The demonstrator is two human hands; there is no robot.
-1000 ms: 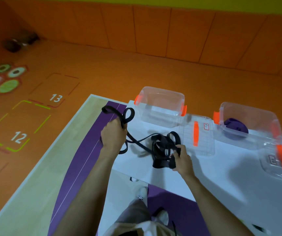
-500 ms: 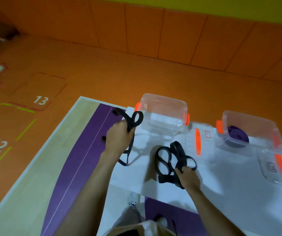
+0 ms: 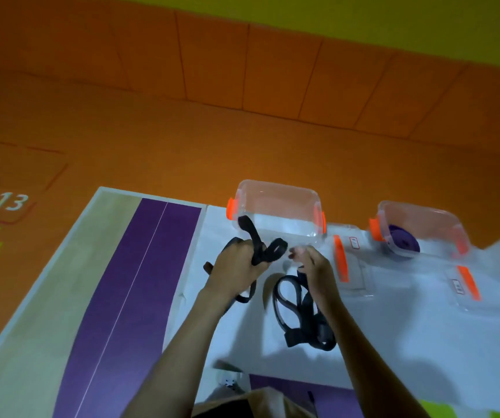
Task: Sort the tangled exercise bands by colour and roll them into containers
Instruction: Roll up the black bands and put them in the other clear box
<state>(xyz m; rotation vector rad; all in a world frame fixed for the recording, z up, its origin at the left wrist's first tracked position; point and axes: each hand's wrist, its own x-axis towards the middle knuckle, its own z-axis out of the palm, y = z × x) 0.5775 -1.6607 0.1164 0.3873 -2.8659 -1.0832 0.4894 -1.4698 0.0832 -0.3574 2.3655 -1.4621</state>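
While my left hand (image 3: 236, 268) grips a looped black band (image 3: 253, 236), my right hand (image 3: 313, 268) curls beside it over the band pile (image 3: 306, 324); its hold I cannot tell

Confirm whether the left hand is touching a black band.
Touching. The head view shows the left hand with fingers curled round the black band, which loops out above its knuckles.
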